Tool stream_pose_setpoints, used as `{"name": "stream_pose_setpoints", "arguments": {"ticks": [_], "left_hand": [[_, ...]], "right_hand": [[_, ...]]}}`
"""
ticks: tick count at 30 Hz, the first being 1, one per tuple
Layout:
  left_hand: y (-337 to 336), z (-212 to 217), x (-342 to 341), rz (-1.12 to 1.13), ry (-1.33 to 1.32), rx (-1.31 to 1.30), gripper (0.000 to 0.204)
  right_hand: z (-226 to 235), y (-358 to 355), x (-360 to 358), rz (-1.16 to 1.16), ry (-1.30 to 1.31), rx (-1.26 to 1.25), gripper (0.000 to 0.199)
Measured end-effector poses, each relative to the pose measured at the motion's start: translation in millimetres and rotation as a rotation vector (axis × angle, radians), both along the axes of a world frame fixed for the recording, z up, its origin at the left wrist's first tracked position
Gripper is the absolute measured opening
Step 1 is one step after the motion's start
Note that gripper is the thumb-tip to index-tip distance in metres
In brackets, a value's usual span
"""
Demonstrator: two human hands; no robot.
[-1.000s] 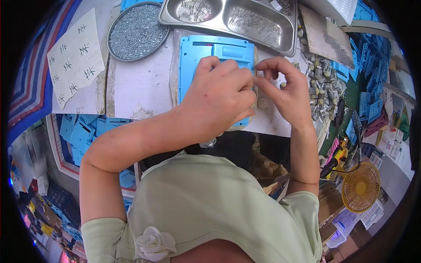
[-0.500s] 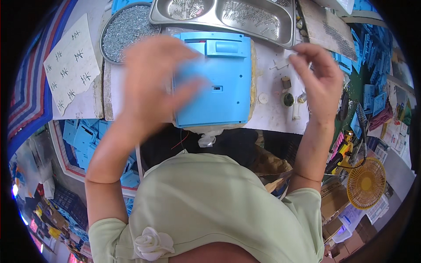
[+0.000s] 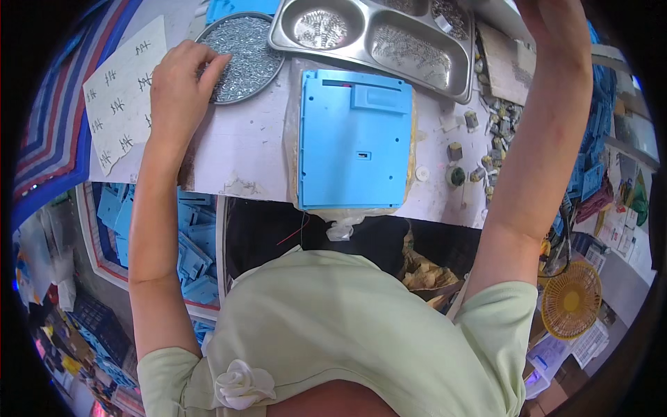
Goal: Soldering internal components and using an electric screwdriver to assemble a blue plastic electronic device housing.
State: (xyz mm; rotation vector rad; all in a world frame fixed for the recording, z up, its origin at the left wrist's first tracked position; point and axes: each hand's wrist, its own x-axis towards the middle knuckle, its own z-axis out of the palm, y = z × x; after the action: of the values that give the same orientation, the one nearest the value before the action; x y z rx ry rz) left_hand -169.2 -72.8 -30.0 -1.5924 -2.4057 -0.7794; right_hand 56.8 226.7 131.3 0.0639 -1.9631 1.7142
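Observation:
A square blue plastic housing (image 3: 347, 160) lies flat on a plastic-wrapped pad on the table, with a raised block near its far edge and a small slot in the middle. My left hand (image 3: 182, 80) is at the left rim of a round metal tray (image 3: 250, 55) full of small silver screws. Its thumb reaches over the screws, apart from the bent forefinger, and nothing shows between them. My right hand (image 3: 556, 24) is stretched to the far right, where the picture's upper edge cuts off its fingers. Neither hand touches the housing.
A compartmented steel tray (image 3: 458, 73) with small metal parts stands behind the housing. Small blocks (image 3: 497, 132) and a white disc (image 3: 422, 173) lie to its right. A marked paper sheet (image 3: 114, 97) is at left. Blue parts fill a crate (image 3: 194, 243) below the table's left edge.
My left hand has moved from above the housing leftward to the screw tray. My right hand has gone farther away, up and to the right. The whole view has shifted slightly.

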Motion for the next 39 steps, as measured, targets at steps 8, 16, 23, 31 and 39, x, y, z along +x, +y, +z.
{"name": "stream_pose_setpoints", "arguments": {"ticks": [8, 16, 23, 31, 39], "left_hand": [[4.5, 2.6, 27.1, -0.010, -0.123, 0.170, 0.015], [-5.0, 41.7, 142.8, -0.576, -0.280, 0.202, 0.021], [2.2, 40.5, 147.0, -0.612, -0.258, 0.271, 0.021], [2.8, 35.3, 144.3, -0.673, -0.311, 0.218, 0.019], [21.2, 25.7, 134.0, -0.842, -0.367, 0.115, 0.017]], "right_hand": [[-51.0, -69.6, 43.5, 0.094, 0.105, -0.266, 0.039], [-33.7, -156.5, 77.8, 0.085, 0.155, -0.348, 0.024], [-36.9, -162.5, 78.0, 0.032, 0.158, -0.315, 0.027], [-39.0, -164.8, 78.0, 0.021, 0.107, -0.299, 0.029], [-47.0, -162.9, 123.5, -0.134, 0.070, -0.252, 0.029]]}}
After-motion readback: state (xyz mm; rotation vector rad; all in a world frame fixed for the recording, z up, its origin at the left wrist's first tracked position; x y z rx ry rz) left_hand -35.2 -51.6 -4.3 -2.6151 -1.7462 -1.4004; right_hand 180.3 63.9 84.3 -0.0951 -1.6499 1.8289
